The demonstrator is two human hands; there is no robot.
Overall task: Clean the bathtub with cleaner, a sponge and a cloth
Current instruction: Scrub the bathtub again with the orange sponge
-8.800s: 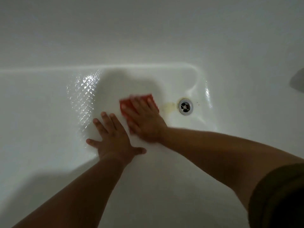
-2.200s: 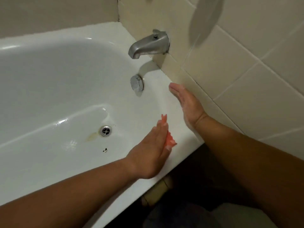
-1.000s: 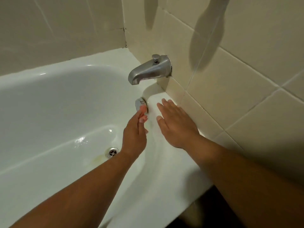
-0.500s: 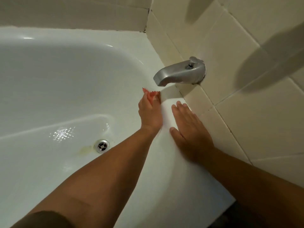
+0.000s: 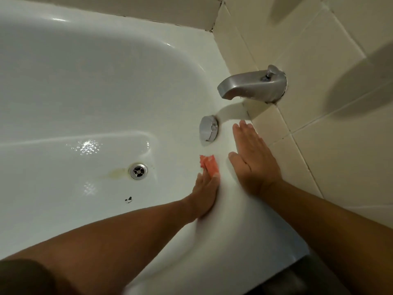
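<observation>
One big glossy white bathtub (image 5: pixel 63 81) fills the left side, wet highlights on the floor. Moving right there's a yellowish stain (image 5: pixel 116 174) just beside the round chrome floor drain (image 5: pixel 138 171), and a small dark chip (image 5: pixel 128 200) a bit nearer the camera.

Next comes the left hand (image 5: pixel 205 189), laid along the tub's inner end wall. Its fingers look straight and close together, pressing a small coral-orange sponge (image 5: pixel 209 166) flat against the wall, with the sponge poking out past the fingertips. So the sponge sits on the end wall, below the round chrome overflow plate (image 5: pixel 208 128) and apart from it.

My guess on handling: the sponge looks soft, light and squashy, probably wet, so it'll slip on that slick enamel unless pressure stays on it. Palm and flat fingers over its back seems the sensible hold, not a pinch at the edge.

Right of that, the right hand (image 5: pixel 253 160) rests flat on the tub rim, fingers together, thumb out a little, bracing. Above it is the brushed grey metal spout (image 5: pixel 253 86), coming off the beige tiled wall (image 5: pixel 319 50).

No brand, label or writing readable anywhere. No cleaner bottle or cloth in view.
</observation>
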